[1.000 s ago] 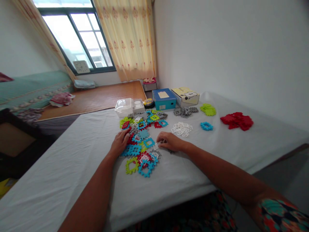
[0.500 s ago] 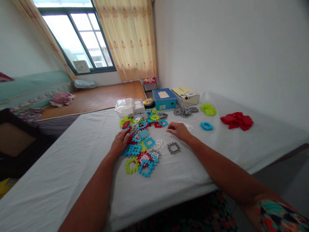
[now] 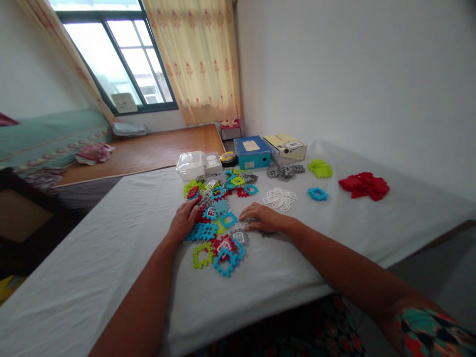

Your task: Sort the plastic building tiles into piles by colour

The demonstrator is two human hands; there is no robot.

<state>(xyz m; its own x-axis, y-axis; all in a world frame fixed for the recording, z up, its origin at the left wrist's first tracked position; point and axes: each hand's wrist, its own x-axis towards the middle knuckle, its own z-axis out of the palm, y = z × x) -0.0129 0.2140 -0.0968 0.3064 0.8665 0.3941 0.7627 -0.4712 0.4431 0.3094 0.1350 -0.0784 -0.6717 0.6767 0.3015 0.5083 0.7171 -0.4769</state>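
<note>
A mixed heap of red, blue, green, grey and white interlocking plastic tiles [image 3: 217, 233] lies mid-table on the white cloth [image 3: 104, 263]. My left hand [image 3: 185, 220] rests on the heap's left side, fingers loosely spread on the tiles. At the heap's right edge my right hand [image 3: 262, 219] lies flat, its fingers stretched over small white window-shaped tiles [image 3: 238, 237]. A grey tile is mostly hidden under that hand. Just beyond it sits a sorted pile of white tiles [image 3: 279, 198].
Sorted piles lie to the right: a blue tile [image 3: 318, 194], grey tiles [image 3: 285, 171], green tiles [image 3: 320, 168], red tiles [image 3: 364, 186]. A clear plastic container [image 3: 195, 163], a blue box [image 3: 253, 152] and a yellow box [image 3: 288, 146] stand at the far edge. The wall is on the right.
My right hand went from the heap out to the white pile, then came back to the heap's right edge, covering the grey tile. My left hand stayed put.
</note>
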